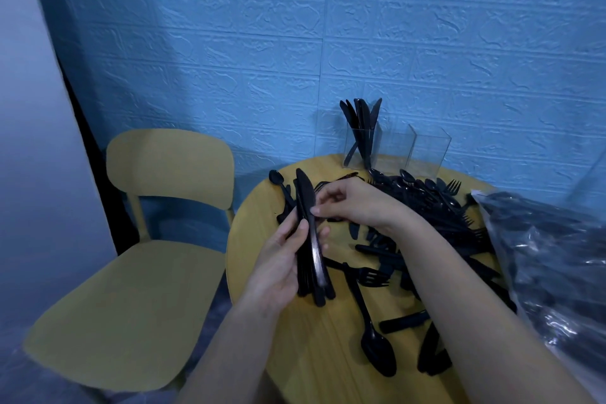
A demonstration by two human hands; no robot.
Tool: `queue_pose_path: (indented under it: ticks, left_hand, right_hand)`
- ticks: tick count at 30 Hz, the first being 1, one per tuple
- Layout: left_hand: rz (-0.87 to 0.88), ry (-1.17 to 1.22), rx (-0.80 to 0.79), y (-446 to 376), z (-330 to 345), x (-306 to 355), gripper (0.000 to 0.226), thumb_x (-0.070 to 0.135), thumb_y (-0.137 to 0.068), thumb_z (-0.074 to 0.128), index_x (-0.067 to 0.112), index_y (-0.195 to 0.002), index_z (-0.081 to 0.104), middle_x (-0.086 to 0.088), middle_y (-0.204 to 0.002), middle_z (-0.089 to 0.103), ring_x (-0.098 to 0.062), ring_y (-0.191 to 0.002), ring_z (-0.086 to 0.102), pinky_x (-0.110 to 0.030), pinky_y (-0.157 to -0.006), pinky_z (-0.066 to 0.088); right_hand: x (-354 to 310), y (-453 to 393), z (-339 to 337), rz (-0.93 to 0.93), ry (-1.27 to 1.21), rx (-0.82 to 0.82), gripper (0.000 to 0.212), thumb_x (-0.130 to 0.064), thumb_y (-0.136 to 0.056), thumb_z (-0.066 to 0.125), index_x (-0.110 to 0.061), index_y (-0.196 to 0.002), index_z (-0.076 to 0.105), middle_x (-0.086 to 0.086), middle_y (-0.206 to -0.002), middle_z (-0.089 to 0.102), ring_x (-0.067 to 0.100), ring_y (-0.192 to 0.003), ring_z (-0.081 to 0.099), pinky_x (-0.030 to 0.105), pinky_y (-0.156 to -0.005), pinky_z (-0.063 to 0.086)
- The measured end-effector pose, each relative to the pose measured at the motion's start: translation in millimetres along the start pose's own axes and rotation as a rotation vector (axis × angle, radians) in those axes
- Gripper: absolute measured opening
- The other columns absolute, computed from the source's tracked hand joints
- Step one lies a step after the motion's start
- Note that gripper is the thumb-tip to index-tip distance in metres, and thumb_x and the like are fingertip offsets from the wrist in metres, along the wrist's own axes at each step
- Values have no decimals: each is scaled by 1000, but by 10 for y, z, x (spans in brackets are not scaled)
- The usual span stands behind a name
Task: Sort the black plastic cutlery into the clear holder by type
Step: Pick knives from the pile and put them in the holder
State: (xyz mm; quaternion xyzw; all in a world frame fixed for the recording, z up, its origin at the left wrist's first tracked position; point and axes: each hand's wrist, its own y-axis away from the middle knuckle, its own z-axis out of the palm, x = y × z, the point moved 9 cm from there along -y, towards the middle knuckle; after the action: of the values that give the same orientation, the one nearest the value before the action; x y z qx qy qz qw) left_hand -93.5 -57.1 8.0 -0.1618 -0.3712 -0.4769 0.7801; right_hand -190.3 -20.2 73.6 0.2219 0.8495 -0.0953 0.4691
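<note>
1. The left hand [278,259] grips a bundle of knives [311,239], fingers curled round the handles, blades pointing up and away.
2. The right hand [347,203] pinches the edge of the top knife in that bundle with its fingertips.
3. Beyond the right hand, the clear holder [393,147] stands at the table's [262,226] far edge; its leftmost compartment holds knives.
4. A pile of loose cutlery [419,207] lies under and right of the right forearm.
5. A spoon [373,338] lies near the left wrist.
6. A plastic bag [551,259] sits right of the right arm.
7. A chair [131,272] stands left of the left hand.

A blue embossed brick-pattern wall [328,26] backs a yellow chair [131,272] (dim, bluish light) beside a round wooden table [262,239].
</note>
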Motion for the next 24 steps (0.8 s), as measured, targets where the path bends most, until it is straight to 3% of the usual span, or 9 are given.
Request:
queue_pose_path:
  ticks: [2,5,7,11,14,19,24]
  left_hand:
    - [-2,-13,-11,4,19,-2,30,5,-94,49,17,-119,61,-5,-98,72,-13,-80,69,-26,-68,58]
    - [-9,-58,-9,-2,36,-10,30,3,-94,49,21,-113,63,-2,-91,71,-9,-73,66,-22,-65,57]
    - [-14,-65,-19,-18,87,10,29,3,-94,49,21,-111,64,-3,-90,68,-9,-71,63,-21,-63,55]
    - [-23,-136,-92,-122,355,145,29,7,-95,50,22,-114,65,-1,-86,70,-10,-68,58,-19,-56,51]
    - [-47,-254,-154,-275,622,204,31,7,-95,50,23,-120,60,1,-83,71,-6,-63,61,-18,-56,51]
    - [25,-453,-208,-630,944,305,45,6,-95,50,16,-139,43,-2,-87,68,-4,-64,63,-18,-63,53]
    - [199,-762,-256,-1054,1269,354,46,8,-99,46,15,-143,38,4,-86,65,-2,-65,63,-21,-68,52]
  right_hand:
    - [7,3,-30,-4,94,21,9,-20,-85,70,-17,-78,65,-3,-77,61,5,-72,53,18,-70,42]
    - [16,12,-51,4,150,13,10,-23,-85,69,-18,-81,63,-6,-75,58,5,-71,51,15,-65,41]
    - [40,26,-105,21,116,20,13,-28,-87,67,-17,-91,61,-6,-77,60,4,-68,52,11,-57,41]
    - [34,43,-301,11,-88,46,21,-38,-91,58,-20,-102,63,-6,-75,62,7,-62,51,20,-54,38]
    - [-52,-9,-507,-15,-198,87,17,-32,-90,61,-16,-95,59,-4,-63,56,6,-55,49,19,-50,35]
    - [-157,-105,-968,-8,-144,164,12,-18,-92,61,-8,-91,56,-8,-45,54,2,-40,46,13,-40,33]
    - [-68,-335,-1382,45,-91,260,14,-14,-92,59,-3,-101,56,6,-63,58,8,-45,51,21,-47,42]
